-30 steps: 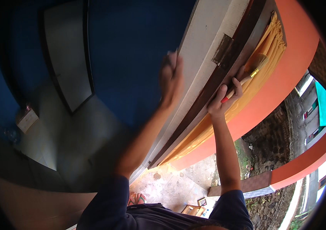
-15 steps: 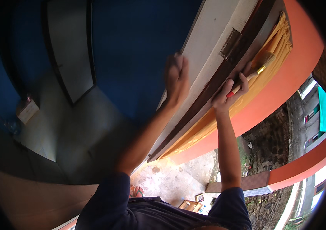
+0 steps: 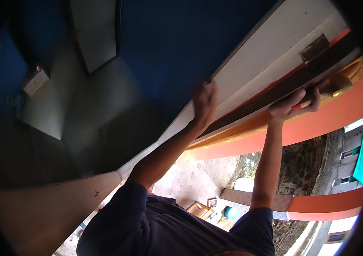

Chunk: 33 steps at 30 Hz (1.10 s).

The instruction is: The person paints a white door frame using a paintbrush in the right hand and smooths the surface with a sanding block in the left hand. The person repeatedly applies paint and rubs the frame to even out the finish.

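My right hand (image 3: 294,102) is closed around a paintbrush (image 3: 335,93) with a red-tipped handle and a gold band. The brush lies slanted along my fingers, its bristles pointing up and right over gathered yellow-orange fabric (image 3: 350,76). That hand is against the dark wooden strip (image 3: 254,102) of the frame. My left hand (image 3: 206,104) is raised with curled fingers at the inner edge of the white frame board (image 3: 271,47). Something small and dark shows at its fingertips; I cannot make out what it is.
A dark rectangular fitting (image 3: 314,48) sits in the frame. To the left lies a dim blue-walled room with a pale door (image 3: 94,32) and a box (image 3: 35,81). Right of me are an orange wall (image 3: 309,123) and a low orange-topped ledge (image 3: 331,204). Wooden framed items (image 3: 199,210) lie on the floor.
My view has turned, so the frame lies more slanted and farther right. Both hands appear lower and to the right, the right one still holding the paintbrush.
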### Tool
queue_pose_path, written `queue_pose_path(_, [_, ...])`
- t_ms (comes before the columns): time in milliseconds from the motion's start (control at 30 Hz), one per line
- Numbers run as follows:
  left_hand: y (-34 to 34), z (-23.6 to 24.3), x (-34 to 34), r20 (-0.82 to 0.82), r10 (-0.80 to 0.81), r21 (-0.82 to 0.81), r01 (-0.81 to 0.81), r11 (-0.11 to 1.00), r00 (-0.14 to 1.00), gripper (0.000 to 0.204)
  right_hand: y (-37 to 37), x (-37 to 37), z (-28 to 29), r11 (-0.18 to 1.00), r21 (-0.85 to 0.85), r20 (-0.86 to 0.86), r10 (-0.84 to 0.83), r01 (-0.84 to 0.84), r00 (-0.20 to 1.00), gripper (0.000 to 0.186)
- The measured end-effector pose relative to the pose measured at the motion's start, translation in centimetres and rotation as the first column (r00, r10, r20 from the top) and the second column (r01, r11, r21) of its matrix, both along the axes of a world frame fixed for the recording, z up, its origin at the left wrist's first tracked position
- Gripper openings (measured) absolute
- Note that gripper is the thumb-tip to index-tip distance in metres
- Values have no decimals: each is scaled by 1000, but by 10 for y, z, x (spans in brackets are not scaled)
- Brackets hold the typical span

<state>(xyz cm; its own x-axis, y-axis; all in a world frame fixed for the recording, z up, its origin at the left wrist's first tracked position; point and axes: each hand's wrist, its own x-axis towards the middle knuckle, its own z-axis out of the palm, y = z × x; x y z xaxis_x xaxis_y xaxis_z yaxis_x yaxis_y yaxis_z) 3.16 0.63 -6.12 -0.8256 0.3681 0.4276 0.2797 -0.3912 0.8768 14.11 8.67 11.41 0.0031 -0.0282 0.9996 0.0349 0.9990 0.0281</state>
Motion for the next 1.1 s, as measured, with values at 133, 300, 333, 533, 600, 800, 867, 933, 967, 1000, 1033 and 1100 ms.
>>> queue_pose_path(133, [6,73,-7,-97,66,242,-41,969,993,40,4,-3,4,999,22,-37,-37,38,999,41])
queue_pose_path(300, [2,-136,6,162,13,-76,0,997,987,44,22,5,13,968,209,-11,-143,142,990,41])
queue_pose_path(333, [-13,-184,7,151,36,-203,-4,979,988,45,24,8,14,953,238,-11,-191,189,981,43])
queue_pose_path(533, [0,-90,11,143,69,-107,-54,993,987,47,42,37,2,646,471,-64,-654,601,753,62])
queue_pose_path(600, [6,-16,4,105,66,137,-80,987,992,37,55,44,-3,616,410,-83,-709,673,700,61])
queue_pose_path(800, [1,-148,9,62,117,-86,-112,990,991,41,54,60,4,471,613,-145,-723,635,675,65])
queue_pose_path(867, [-20,-241,4,150,63,-78,-51,996,987,42,59,65,1,478,594,-153,-722,647,674,75])
queue_pose_path(933, [-21,-227,12,185,154,-198,-117,973,970,43,63,78,-4,509,574,-108,-729,641,676,82])
queue_pose_path(967, [-16,-210,18,215,165,-153,-134,979,963,43,66,82,-6,534,559,-73,-730,634,680,84])
queue_pose_path(1000, [-13,-176,24,244,164,-110,-140,984,956,43,64,88,-7,516,555,-68,-753,653,654,84])
queue_pose_path(1033, [-8,-143,22,204,170,-57,-161,985,964,44,64,85,-6,492,561,-88,-764,665,639,84])
queue_pose_path(1100, [-7,-99,27,196,146,53,-159,986,970,46,61,79,0,441,590,-139,-770,677,623,85])
